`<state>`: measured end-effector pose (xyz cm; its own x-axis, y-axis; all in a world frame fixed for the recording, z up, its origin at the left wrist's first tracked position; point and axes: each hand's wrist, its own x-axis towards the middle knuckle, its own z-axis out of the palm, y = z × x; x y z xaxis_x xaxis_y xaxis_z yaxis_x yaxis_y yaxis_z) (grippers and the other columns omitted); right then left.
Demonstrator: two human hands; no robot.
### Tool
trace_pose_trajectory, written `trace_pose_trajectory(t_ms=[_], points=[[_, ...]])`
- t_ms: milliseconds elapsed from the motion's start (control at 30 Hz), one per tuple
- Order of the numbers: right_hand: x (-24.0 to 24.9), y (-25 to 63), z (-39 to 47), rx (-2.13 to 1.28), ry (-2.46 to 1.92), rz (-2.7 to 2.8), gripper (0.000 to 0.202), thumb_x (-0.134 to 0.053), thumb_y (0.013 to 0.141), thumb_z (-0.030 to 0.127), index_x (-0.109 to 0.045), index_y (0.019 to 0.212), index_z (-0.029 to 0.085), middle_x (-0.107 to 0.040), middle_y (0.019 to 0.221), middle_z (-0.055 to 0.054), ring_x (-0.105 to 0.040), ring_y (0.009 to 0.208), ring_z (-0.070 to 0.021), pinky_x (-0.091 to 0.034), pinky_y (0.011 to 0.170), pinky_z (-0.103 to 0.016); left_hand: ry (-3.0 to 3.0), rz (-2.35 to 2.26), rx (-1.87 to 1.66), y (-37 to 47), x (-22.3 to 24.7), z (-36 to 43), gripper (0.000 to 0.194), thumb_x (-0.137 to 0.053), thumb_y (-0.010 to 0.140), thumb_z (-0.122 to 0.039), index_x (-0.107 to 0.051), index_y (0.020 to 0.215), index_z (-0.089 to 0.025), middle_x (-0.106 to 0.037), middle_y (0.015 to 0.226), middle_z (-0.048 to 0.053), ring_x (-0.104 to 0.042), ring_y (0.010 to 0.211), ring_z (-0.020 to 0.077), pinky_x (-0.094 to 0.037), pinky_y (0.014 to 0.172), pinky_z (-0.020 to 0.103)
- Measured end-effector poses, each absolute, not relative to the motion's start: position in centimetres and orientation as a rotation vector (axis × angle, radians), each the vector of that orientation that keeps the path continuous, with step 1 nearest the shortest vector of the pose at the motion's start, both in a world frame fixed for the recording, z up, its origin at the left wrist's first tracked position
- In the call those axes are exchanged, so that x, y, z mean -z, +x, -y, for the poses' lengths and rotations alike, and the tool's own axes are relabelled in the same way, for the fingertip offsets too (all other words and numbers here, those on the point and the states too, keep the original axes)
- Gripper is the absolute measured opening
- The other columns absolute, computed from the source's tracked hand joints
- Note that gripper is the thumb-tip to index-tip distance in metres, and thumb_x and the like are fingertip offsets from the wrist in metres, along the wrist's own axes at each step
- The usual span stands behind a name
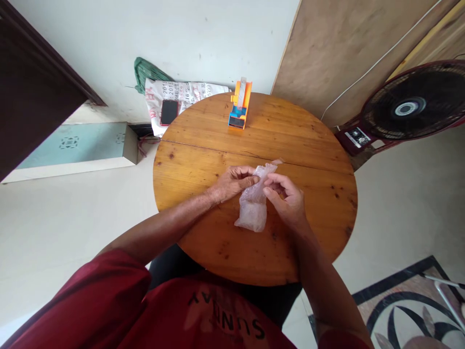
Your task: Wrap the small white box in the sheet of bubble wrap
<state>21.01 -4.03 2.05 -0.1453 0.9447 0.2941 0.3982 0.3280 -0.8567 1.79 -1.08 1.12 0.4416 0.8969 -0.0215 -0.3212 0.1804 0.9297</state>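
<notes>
Plainly, plastic wrap (253, 213) sits pinched in left fingers (250, 182); right fingers (275, 198) curl beside it — half-open.

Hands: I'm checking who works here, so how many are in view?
2. The left hand pinches the plastic wrap over the table; the right hand is at the wrap's right side. No others show.

From here I see a room which seems to be in a home: beyond the far edge of the round wooden table (203, 155) there is a plain white wall (225, 39), and near its right edge stands a household fan (403, 106).
</notes>
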Motion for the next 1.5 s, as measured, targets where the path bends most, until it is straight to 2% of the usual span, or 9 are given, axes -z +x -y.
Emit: trace_pose_trajectory(t_ms=[133,233,367,533,767,1100,1200,1300,1500], points=[[-1.6,21.1,3.9,-0.827,-1.194,1.687,0.034,-0.073,0.082,0.042,-0.063,0.108,0.024,-0.071,0.091,-0.001,-0.064,0.070,-0.0154,-0.053,0.061,-0.028,1.176,-0.662,-0.919,1.8,-1.6,1.8,0.036,-0.075,0.081,-0.050,-0.075,0.092,-0.016,-0.073,0.090,0.004,-0.066,0.085,0.0163,-0.050,0.082,0.029],[-1.7,21.2,3.9,-0.822,-1.202,1.678,0.027,-0.069,0.086,0.043,-0.064,0.105,0.025,-0.069,0.086,0.000,-0.062,0.071,-0.0155,-0.052,0.063,-0.028,1.204,-0.670,-0.895,1.9,-1.8,2.1,0.037,-0.075,0.079,-0.052,-0.075,0.089,-0.016,-0.073,0.090,0.003,-0.065,0.085,0.0167,-0.049,0.079,0.028],[-1.8,21.6,3.8,-0.777,-1.248,1.602,0.020,-0.059,0.094,0.040,-0.067,0.086,0.023,-0.060,0.072,0.003,-0.054,0.065,-0.0135,-0.044,0.061,-0.027,1.100,-0.736,-0.941,1.9,-1.6,1.7,0.035,-0.076,0.078,-0.048,-0.072,0.082,-0.014,-0.069,0.077,0.001,-0.060,0.070,0.0122,-0.047,0.070,0.025],[-1.3,21.8,3.1,-0.971,-1.186,1.231,0.028,-0.064,0.091,0.042,-0.060,0.072,0.022,-0.051,0.067,0.004,-0.047,0.062,-0.0118,-0.040,0.059,-0.025,0.874,-0.868,-1.039,1.8,-0.9,0.8,0.027,-0.073,0.077,-0.036,-0.060,0.067,-0.014,-0.053,0.058,-0.003,-0.044,0.053,0.0070,-0.035,0.054,0.020],[-1.8,21.7,2.4,-1.294,-1.044,0.817,0.022,-0.080,0.076,0.041,-0.069,0.074,0.022,-0.068,0.078,0.001,-0.061,0.072,-0.0133,-0.050,0.072,-0.026,0.795,-0.911,-1.096,1.5,-0.7,0.0,0.021,-0.070,0.073,-0.032,-0.059,0.067,-0.015,-0.050,0.060,-0.002,-0.043,0.055,0.0086,-0.034,0.057,0.022],[-1.5,21.8,2.0,-1.321,-1.011,0.760,0.018,-0.080,0.077,0.039,-0.070,0.075,0.024,-0.074,0.085,0.001,-0.067,0.078,-0.0147,-0.055,0.078,-0.028,0.954,-0.951,-1.163,1.3,-0.8,0.0,0.039,-0.074,0.075,-0.047,-0.054,0.065,-0.015,-0.047,0.060,-0.004,-0.038,0.056,0.0075,-0.030,0.056,0.022],[-2.0,21.5,2.2,-1.354,-1.026,0.814,0.025,-0.076,0.079,0.049,-0.071,0.084,0.024,-0.076,0.097,-0.002,-0.069,0.089,-0.0189,-0.055,0.085,-0.034,1.005,-0.939,-1.175,1.3,-0.7,0.0,0.043,-0.075,0.075,-0.051,-0.055,0.064,-0.015,-0.047,0.060,-0.004,-0.038,0.056,0.0075,-0.030,0.056,0.022],[-2.1,21.0,2.6,-1.426,-1.067,0.868,0.037,-0.081,0.072,0.049,-0.073,0.099,0.025,-0.077,0.105,-0.002,-0.071,0.093,-0.0210,-0.055,0.087,-0.036,1.058,-0.941,-1.192,1.3,-0.5,-0.2,0.043,-0.074,0.077,-0.053,-0.057,0.063,-0.015,-0.047,0.059,-0.003,-0.039,0.056,0.0079,-0.032,0.057,0.023],[-1.2,20.9,2.8,-1.410,-1.264,0.889,0.030,-0.086,0.065,0.043,-0.075,0.085,0.023,-0.077,0.085,0.000,-0.070,0.073,-0.0187,-0.055,0.073,-0.033,1.194,-1.027,-1.388,1.0,-0.6,-0.4,0.037,-0.079,0.075,-0.047,-0.060,0.068,-0.016,-0.053,0.064,-0.002,-0.044,0.058,0.0082,-0.036,0.056,0.022]])
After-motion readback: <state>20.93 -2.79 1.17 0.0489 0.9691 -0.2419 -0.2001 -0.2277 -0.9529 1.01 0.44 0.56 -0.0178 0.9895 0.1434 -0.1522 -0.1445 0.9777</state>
